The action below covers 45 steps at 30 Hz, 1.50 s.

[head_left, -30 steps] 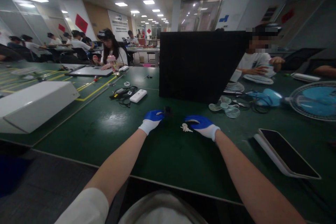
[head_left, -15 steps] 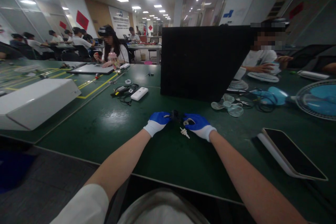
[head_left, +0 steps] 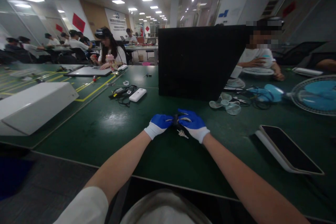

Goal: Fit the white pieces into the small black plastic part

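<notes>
Both of my hands wear blue-and-white work gloves and meet just above the green table. My left hand (head_left: 160,122) is closed on a small black part (head_left: 175,120), whose kind I cannot make out. From the other side, my right hand (head_left: 193,123) grips the same part, its index finger partly raised. A pale curved edge shows between the right thumb and fingers; whether it is a separate piece I cannot tell. Just below the hands lies a small off-white piece with a thin shaft (head_left: 182,133), partly covered by the black part.
A large black panel (head_left: 196,63) stands ahead. Right of it are a clear fan blade (head_left: 226,103), cables, a blue fan (head_left: 316,94) and a phone-like device (head_left: 291,150). A white power bank (head_left: 138,95), a black cable and a white box (head_left: 34,105) lie left. Co-workers sit beyond.
My right hand has moved left against the black part, and its index finger has lifted. The black part now hangs lower, over the off-white piece. The view has shifted slightly.
</notes>
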Each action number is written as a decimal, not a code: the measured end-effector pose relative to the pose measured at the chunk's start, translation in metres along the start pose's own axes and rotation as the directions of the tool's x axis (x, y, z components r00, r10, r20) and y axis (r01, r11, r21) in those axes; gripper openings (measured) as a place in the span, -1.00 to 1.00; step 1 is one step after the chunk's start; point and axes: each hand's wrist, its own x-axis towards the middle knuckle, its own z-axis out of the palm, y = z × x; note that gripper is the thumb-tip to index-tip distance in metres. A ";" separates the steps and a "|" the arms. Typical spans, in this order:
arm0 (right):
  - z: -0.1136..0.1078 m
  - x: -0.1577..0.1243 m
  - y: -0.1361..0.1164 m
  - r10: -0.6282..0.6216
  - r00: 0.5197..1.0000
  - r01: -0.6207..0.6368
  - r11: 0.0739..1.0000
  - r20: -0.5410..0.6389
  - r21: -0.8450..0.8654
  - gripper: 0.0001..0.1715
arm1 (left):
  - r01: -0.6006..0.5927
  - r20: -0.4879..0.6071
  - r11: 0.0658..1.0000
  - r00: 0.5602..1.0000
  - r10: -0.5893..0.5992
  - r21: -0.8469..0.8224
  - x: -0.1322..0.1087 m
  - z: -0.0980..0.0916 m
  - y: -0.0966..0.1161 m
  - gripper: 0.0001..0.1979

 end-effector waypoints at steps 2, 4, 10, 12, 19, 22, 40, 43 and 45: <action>0.002 -0.001 -0.001 0.023 1.000 -0.023 0.999 -0.005 -0.039 -0.72 | -0.018 -0.007 1.000 1.000 0.018 -0.018 -0.001 0.000 0.000 -0.70; 0.003 -0.001 -0.003 0.046 0.998 -0.052 0.991 -0.052 -0.122 -0.74 | -0.026 -0.005 0.999 1.000 0.025 -0.037 -0.001 0.000 0.000 -0.71; 0.006 0.000 -0.012 0.036 0.965 -0.128 0.930 -0.260 -0.345 -0.82 | -0.015 0.008 0.998 1.000 0.016 -0.065 0.000 -0.001 0.000 -0.70; 0.006 0.001 -0.013 0.030 0.951 -0.154 0.909 -0.307 -0.387 -0.72 | -0.008 0.022 0.997 1.000 0.010 -0.077 -0.002 -0.003 0.002 -0.70; -0.010 0.001 -0.011 0.129 0.955 -0.231 0.887 -0.267 -0.399 -0.20 | 0.060 0.043 0.988 0.998 -0.055 -0.142 -0.004 -0.009 0.012 -0.72; -0.031 -0.002 -0.014 0.121 0.964 -0.200 0.915 -0.236 -0.351 -0.38 | 0.128 0.008 0.971 0.992 -0.129 -0.203 -0.001 -0.009 0.010 -0.73; -0.022 -0.007 -0.030 0.359 0.817 -0.078 0.843 0.450 -0.532 -0.65 | 0.256 0.011 0.929 0.965 -0.263 -0.266 0.004 -0.011 -0.002 -0.75; -0.033 -0.001 -0.020 0.340 0.824 -0.103 0.876 0.453 -0.472 -0.66 | 0.215 0.027 0.944 0.976 -0.215 -0.249 0.004 -0.011 -0.001 -0.73; -0.042 0.003 -0.013 0.310 0.834 -0.103 0.900 0.455 -0.424 -0.68 | 0.194 0.043 0.956 0.981 -0.189 -0.220 0.004 -0.009 -0.001 -0.73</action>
